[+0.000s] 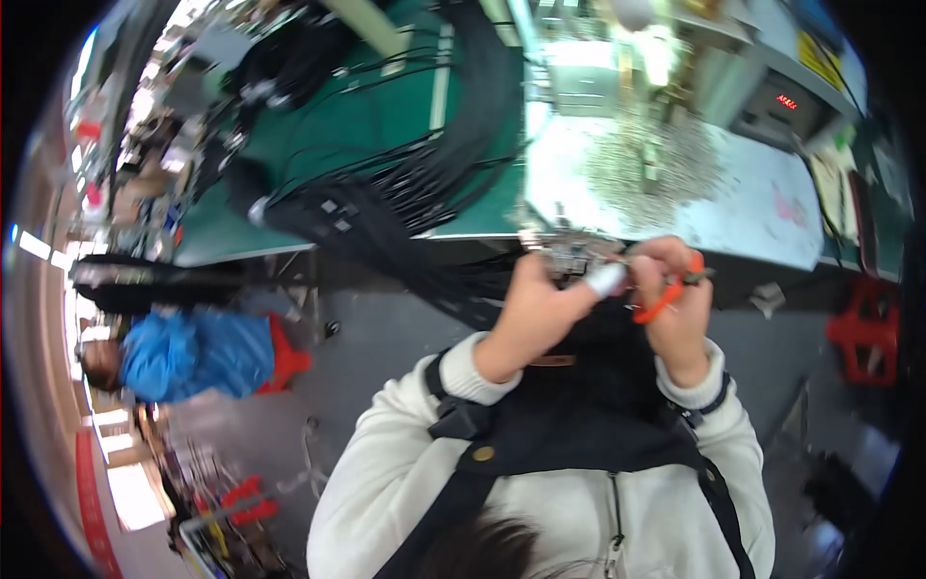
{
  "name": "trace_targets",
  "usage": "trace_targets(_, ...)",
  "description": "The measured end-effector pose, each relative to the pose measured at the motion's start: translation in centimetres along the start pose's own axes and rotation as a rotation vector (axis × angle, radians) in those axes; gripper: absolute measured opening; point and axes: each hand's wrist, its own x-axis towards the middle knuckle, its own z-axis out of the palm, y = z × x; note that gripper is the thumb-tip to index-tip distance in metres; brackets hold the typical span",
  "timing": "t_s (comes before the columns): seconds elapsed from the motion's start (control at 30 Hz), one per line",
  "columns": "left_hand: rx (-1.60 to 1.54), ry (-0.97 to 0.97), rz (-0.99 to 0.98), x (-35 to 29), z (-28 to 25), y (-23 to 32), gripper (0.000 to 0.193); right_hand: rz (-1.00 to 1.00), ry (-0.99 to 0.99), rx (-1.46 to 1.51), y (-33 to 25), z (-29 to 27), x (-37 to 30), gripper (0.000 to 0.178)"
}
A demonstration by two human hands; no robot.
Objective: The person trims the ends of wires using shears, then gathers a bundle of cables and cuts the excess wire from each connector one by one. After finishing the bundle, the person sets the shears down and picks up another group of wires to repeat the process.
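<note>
My left hand (542, 314) is closed at the bench's front edge, with a white wrap (606, 280) on one finger. Its fingertips meet a small metal fixture (571, 253); whatever they pinch is too small to make out. Beside it, my right hand (678, 323) curls around small orange-handled cutters (659, 305), whose dark jaws point off to the right. The thumb and forefinger of that hand come together near the left fingertips. A thick bundle of black cables (371, 236) runs from the green bench top down past my left hand.
A heap of small metal pieces (666, 179) lies on the white board (772, 207) beyond my hands. Behind it stands a grey box with a red display (786, 106). Red stools (863, 333) are on the floor. A person in blue (198, 355) sits at left.
</note>
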Motion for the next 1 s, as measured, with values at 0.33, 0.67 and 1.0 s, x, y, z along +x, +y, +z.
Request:
trace_targets(0.33,-0.242,0.059,-0.054,0.2,0.6,0.3,0.013,0.11,-0.084,0.223,-0.1,-1.3,0.1,0.006)
trace_targets(0.67,-0.143,0.054,0.019,0.4,0.5,0.0,0.013,-0.283,0.022,-0.196,0.6,-2.0,0.1,0.016)
trace_targets(1.0,-0.069,0.137,-0.029,0.7,1.1,0.6,0.016,-0.399,-0.04,-0.271,1.5,-1.9,0.8,0.018)
